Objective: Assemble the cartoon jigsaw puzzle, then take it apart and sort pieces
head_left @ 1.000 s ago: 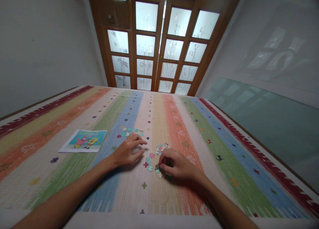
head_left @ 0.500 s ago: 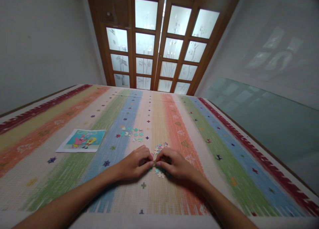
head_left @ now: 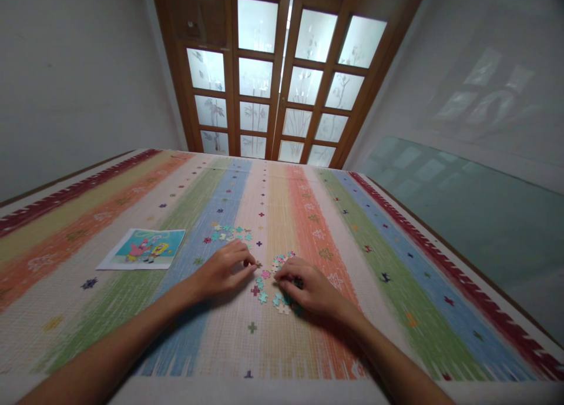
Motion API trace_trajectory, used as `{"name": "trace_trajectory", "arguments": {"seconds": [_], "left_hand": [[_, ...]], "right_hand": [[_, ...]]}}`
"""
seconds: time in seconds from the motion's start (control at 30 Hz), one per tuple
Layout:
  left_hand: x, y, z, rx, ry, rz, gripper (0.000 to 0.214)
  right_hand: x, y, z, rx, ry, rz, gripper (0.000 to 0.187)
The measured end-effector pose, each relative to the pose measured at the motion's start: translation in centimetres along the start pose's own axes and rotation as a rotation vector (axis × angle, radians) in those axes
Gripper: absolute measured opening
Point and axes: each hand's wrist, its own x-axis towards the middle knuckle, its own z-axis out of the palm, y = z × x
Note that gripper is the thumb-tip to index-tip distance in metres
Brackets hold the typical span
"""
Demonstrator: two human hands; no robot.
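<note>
My left hand is just left of the middle of the patterned tablecloth, thumb and forefinger pressed together; whatever they hold is too small to name. My right hand rests over a group of small jigsaw puzzle pieces, its thumb and fingers pinched, and I cannot make out what lies between them. Between the hands lie a pink puzzle piece and several teal ones. Beyond my left hand spreads another loose group of teal and pale puzzle pieces, partly hidden by it.
A printed cartoon picture lies flat on the striped tablecloth to the left. A pale green glass-like panel stands along the right side. Wooden doors with frosted panes rise behind the far table edge.
My left hand has moved left and slightly away from me, parting from my right hand. Pink and teal puzzle pieces between them have come into view. My right hand has barely moved.
</note>
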Motion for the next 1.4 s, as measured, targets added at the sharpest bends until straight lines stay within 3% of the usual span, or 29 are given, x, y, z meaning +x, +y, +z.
{"name": "trace_trajectory", "arguments": {"seconds": [0.17, 0.4, 0.6, 1.1, 1.23, 1.4], "left_hand": [[-0.4, -3.9, -3.4, 0.240, 0.060, 0.009, 0.020], [-1.0, -6.3, -4.8, 0.247, -0.106, -0.052, 0.023], [-1.0, -6.4, -4.7, 0.199, -0.138, -0.100, 0.022], [-1.1, -6.8, -4.1, 0.396, -0.156, -0.071, 0.025], [-0.9, -5.4, -3.6, 0.370, -0.126, -0.030, 0.026], [-0.6, -1.7, -1.2, 0.223, -0.147, 0.076, 0.028]], "right_hand": [[-0.1, 0.2, 0.0, -0.037, -0.014, -0.012, 0.015], [0.0, 0.1, 0.0, -0.041, -0.009, -0.043, 0.019], [-0.1, 0.2, 0.1, -0.063, -0.013, -0.039, 0.021], [-0.2, 0.9, 0.1, -0.011, 0.021, -0.041, 0.025], [-0.2, 1.3, 0.0, -0.082, 0.044, -0.034, 0.029], [-0.1, 1.5, -0.2, -0.160, 0.154, -0.045, 0.029]]}}
